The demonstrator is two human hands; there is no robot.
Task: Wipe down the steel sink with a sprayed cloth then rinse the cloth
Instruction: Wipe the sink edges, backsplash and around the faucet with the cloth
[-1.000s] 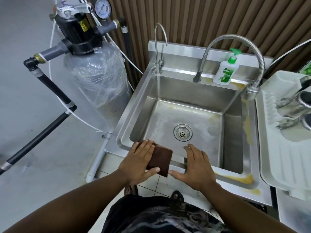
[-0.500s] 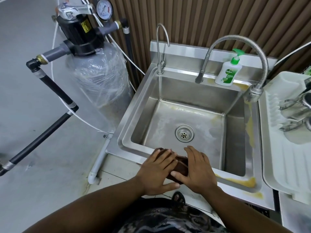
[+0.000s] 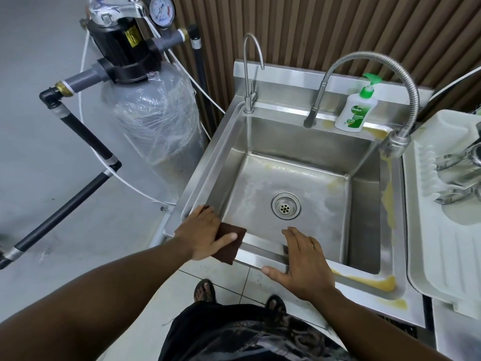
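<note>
Cloth (image 3: 232, 242): brown, sitting on the front-left rim corner of the sink (image 3: 263, 247)
Left hand (image 3: 204, 231): flat on the cloth, fingers straight, pressing down
Right hand (image 3: 303, 259): relaxed, spread on the front rim, holding nothing

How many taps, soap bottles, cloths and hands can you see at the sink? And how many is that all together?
Taps: 2, the slim tap and the bendy tap
Soap bottles: 1, the soap bottle
Cloths: 1, the brown cloth
Hands: 2, the left hand and the right hand
Total: 6
</note>
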